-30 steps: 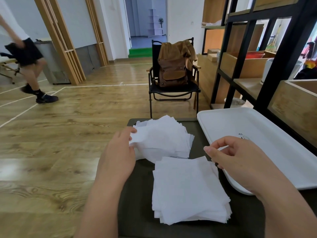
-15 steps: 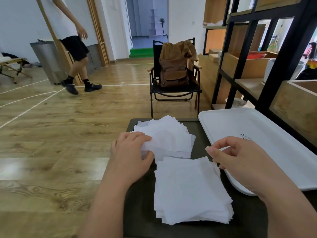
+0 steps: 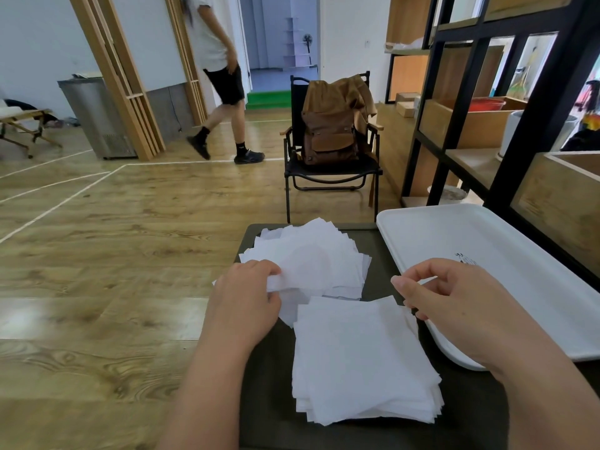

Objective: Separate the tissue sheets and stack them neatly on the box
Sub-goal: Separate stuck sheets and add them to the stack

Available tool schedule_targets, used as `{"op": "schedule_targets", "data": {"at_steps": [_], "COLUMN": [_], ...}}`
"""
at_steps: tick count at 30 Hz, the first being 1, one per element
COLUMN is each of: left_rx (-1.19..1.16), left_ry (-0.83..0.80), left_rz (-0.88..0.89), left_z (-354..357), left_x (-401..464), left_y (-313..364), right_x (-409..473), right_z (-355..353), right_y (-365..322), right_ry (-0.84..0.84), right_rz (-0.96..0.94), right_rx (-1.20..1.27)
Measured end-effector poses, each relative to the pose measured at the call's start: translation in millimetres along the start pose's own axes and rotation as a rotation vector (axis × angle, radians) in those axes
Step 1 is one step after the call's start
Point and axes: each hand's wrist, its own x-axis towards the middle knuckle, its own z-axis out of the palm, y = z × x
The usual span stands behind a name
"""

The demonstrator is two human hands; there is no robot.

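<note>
Dark table (image 3: 269,378), white tray (image 3: 506,254) beside tissue stacks (image 3: 360,358), chair (image 3: 331,177) beyond.

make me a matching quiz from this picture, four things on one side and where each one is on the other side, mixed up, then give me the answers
Things:
1. backpack
2. tray
3. neat tissue stack
4. loose tissue pile

Places:
A. nearest the camera, between the two forearms
B. on the black chair
C. right of the tissues, by the shelf
D. far end of the dark surface, pinched by the left hand

Pairs: 1-B, 2-C, 3-A, 4-D
</note>
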Motion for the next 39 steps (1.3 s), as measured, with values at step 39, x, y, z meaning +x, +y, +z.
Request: {"op": "schedule_targets", "data": {"at_steps": [39], "left_rx": [-1.346], "left_ry": [0.366], "left_rz": [-0.449], "left_z": [-61.1], "left_x": [-6.6], "left_y": [27.8], "right_x": [-6.7], "right_z": [0.9], "right_y": [-12.2], "right_ry": [0.080], "right_rz": [-0.150], "right_rx": [0.083]}}
